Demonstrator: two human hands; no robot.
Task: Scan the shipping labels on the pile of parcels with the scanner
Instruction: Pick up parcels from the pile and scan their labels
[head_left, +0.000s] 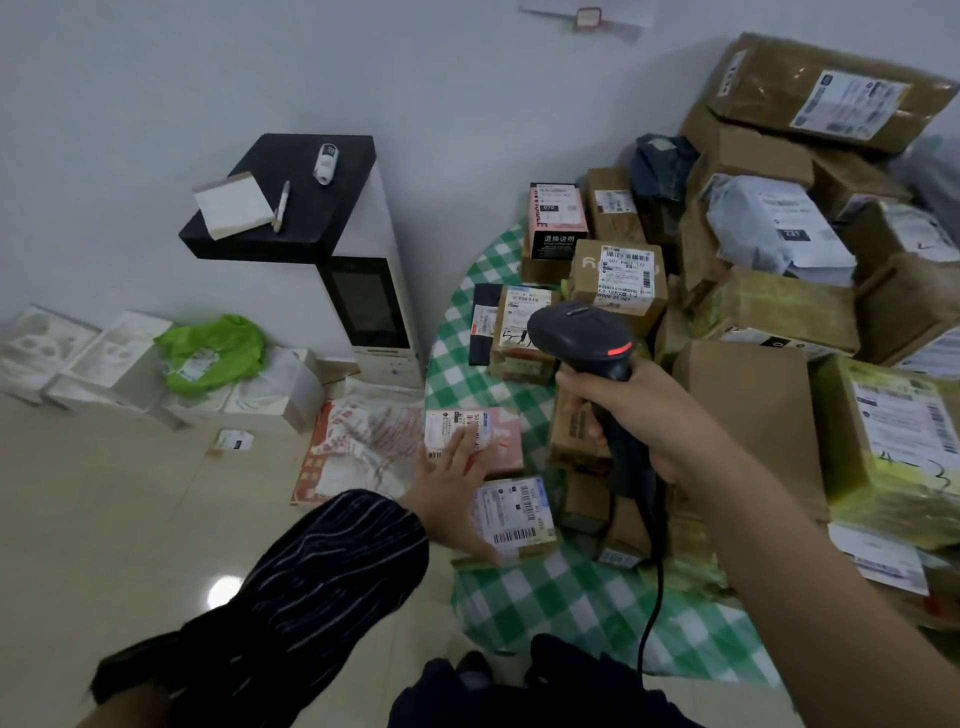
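My right hand (636, 410) grips the handle of a black corded barcode scanner (582, 335), whose head points away over the parcels with a red light lit on its back. My left hand (452, 483) lies with straight fingers spread over a pink parcel (501, 441), touching its white shipping label (457, 428). Just in front of it sits a small cardboard parcel (514, 514) with its barcode label facing up. A large pile of cardboard parcels (779, 260) fills the right side on a green checked cloth (597, 603).
A white kiosk (374, 312) with a dark screen stands against the wall, its black top holding a notepad (231, 205), pen and a small white device. White boxes (78, 358), a green bag (213, 351) and a red printed bag (358, 452) lie on the tiled floor at left.
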